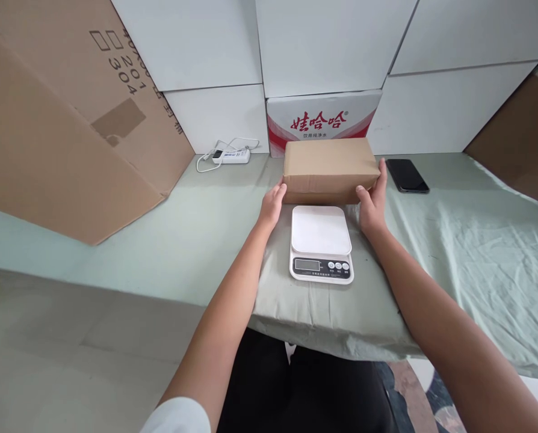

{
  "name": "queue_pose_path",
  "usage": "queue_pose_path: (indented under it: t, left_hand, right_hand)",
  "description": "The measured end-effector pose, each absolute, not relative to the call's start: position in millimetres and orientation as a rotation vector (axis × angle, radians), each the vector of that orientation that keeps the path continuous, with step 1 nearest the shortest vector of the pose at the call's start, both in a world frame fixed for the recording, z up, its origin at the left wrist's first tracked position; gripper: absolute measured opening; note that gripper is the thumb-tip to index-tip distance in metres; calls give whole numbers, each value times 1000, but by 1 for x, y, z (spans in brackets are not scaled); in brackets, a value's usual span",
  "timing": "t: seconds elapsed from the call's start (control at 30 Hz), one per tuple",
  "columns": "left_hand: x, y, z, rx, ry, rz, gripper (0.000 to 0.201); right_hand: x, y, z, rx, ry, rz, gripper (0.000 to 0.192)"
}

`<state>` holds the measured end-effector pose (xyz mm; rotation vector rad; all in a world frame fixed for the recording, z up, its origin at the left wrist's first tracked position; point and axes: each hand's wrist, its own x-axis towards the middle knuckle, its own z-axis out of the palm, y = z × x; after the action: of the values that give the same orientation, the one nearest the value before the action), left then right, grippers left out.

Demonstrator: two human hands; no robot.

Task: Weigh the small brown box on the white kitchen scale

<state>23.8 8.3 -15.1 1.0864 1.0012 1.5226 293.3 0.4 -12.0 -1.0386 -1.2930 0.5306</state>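
A brown cardboard parcel [330, 170] lies on the table just behind a white kitchen scale [321, 242]. My left hand [273, 203] presses against the parcel's left end and my right hand [374, 201] grips its right end, so both hands hold it between them. The scale's white platform is bare and its small display faces me at the front.
A pale green cloth [458, 252] covers the table. A black phone [407, 175] lies right of the parcel. A white power strip [230, 156] sits at the back left. A large cardboard sheet [65, 126] leans at left; a red-printed carton [323, 120] stands against white boxes behind.
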Motion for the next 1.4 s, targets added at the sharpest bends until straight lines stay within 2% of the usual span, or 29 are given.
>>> queue_pose_path:
  t: [0.43, 0.63, 0.87, 1.17, 1.4]
  left_hand:
    - [24, -37, 15, 1261, 880, 1629, 65]
    - [17, -98, 12, 1454, 894, 1495, 80]
    - [8, -134, -5, 1430, 933, 1486, 78]
    - [9, -132, -8, 1408, 970, 1485, 78]
    - [7, -128, -16, 1318, 992, 1497, 86]
  right_hand:
    - [293, -31, 11, -954, -1353, 360, 114]
    - [308, -82, -7, -1006, -1331, 326, 112]
    - [310, -113, -42, -1041, -1334, 309, 103]
    - [307, -113, -36, -1058, -1374, 242, 90]
    - [307, -111, -35, -1038, -1359, 235, 84]
